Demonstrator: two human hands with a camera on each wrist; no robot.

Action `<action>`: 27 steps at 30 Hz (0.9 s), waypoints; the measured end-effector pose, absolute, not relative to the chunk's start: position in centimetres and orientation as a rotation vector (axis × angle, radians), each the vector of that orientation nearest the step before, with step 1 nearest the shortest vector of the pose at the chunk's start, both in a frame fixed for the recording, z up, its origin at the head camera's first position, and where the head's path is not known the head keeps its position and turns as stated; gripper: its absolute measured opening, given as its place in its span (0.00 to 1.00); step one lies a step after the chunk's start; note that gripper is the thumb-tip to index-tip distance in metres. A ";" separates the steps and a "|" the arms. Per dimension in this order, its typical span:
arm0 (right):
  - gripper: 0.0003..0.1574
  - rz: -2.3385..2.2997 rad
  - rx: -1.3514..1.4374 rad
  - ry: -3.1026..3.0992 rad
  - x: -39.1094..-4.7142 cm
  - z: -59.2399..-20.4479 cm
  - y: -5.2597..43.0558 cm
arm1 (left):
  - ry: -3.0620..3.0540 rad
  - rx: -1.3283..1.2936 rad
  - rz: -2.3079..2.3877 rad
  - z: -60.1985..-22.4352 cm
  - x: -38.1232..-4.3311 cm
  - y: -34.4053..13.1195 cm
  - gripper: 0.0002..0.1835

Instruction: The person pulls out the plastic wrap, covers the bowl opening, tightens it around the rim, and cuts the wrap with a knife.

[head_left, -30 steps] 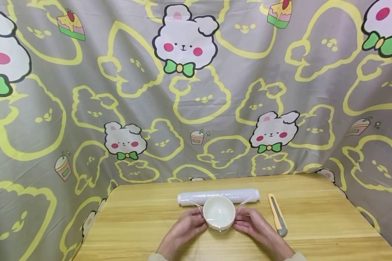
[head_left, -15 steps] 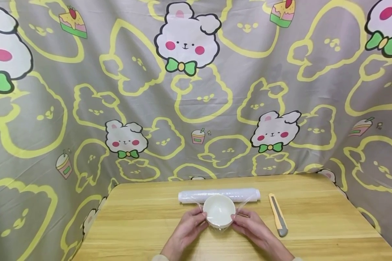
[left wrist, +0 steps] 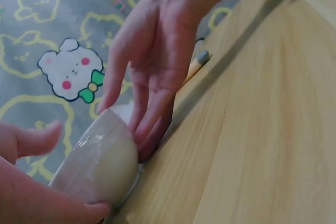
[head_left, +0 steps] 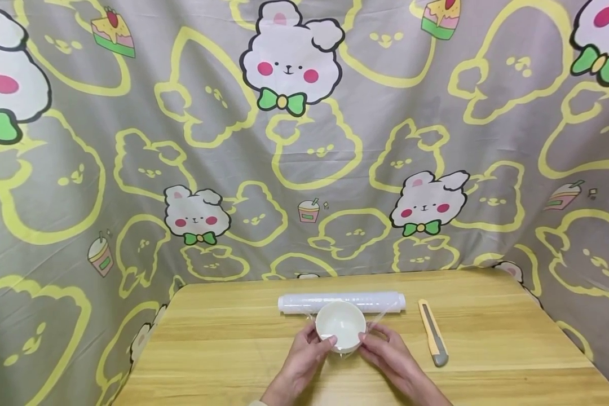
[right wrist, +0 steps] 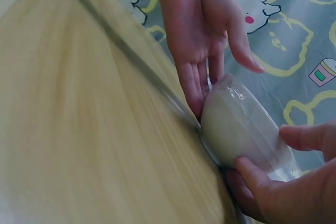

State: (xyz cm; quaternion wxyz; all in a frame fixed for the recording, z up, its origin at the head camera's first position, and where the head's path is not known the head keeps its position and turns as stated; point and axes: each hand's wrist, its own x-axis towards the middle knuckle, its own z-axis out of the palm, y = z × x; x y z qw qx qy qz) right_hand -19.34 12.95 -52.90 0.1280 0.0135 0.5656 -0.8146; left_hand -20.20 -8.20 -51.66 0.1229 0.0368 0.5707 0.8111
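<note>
White bowl (head_left: 340, 324), with its mouth facing up, sits between the person's two hands near the middle of the wooden table (head_left: 218, 344). Clear film (right wrist: 252, 119) clings to its outside in shiny creases, and thin loose edges of it stick out past the rim on both sides. From where I stand I can't tell whether the base touches the wood or is held just above it.

At the right side, the right hand (head_left: 389, 352) pinches the bowl, thumb on the film at the rim and fingers against the wall below. The left hand (head_left: 304, 352) does it differently: its fingers reach along the opposite wall and touch it, lying nearly straight, while the thumb is spread away from them, raised clear of the film beside the rim.

Just behind the bowl a white roll (head_left: 342, 295) lies lengthwise across the table, its middle partly covered by the bowl. Off to the right, well apart from the roll, lies a yellow utility knife (head_left: 433, 334), grey end toward the person. Grey cloth (head_left: 325, 132) printed with yellow outlines and white rabbits with green bows hangs round the table's far side.
</note>
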 end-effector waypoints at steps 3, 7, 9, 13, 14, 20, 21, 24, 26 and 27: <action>0.49 -2.363 0.071 1.683 -19.4 -52.9 12.7 | 1.689 0.063 2.387 -51.6 -20.1 -7.8 0.44; 0.47 -2.304 -0.004 1.706 -19.8 -52.9 13.6 | 1.728 0.007 2.404 -51.4 -19.7 -6.9 0.46; 0.47 -2.287 -0.020 1.698 -20.1 -53.0 14.3 | 1.744 -0.003 2.418 -51.4 -19.5 -6.5 0.48; 0.47 -2.288 0.045 1.719 -20.6 -52.8 15.7 | 1.785 -0.003 2.443 -51.4 -18.9 -6.1 0.51; 0.46 -2.293 0.058 1.733 -20.7 -52.7 16.1 | 1.802 -0.003 2.450 -51.4 -18.8 -6.0 0.52; 0.36 -2.300 0.118 1.923 -21.6 -51.5 18.1 | 1.935 -0.058 2.445 -51.8 -18.4 -5.4 0.52; 0.33 -2.300 0.122 1.987 -21.9 -51.2 18.2 | 1.957 -0.068 2.438 -52.0 -18.4 -5.3 0.53; 0.24 -2.252 0.098 2.246 -22.9 -50.2 18.3 | 1.990 -0.088 2.433 -52.4 -18.5 -5.0 0.53; 0.19 -2.171 0.029 2.454 -23.7 -49.7 18.2 | 1.995 -0.093 2.443 -52.6 -18.6 -5.0 0.53; 0.17 -2.105 -0.020 2.565 -24.1 -49.5 18.0 | 1.999 -0.093 2.450 -52.7 -18.5 -5.0 0.52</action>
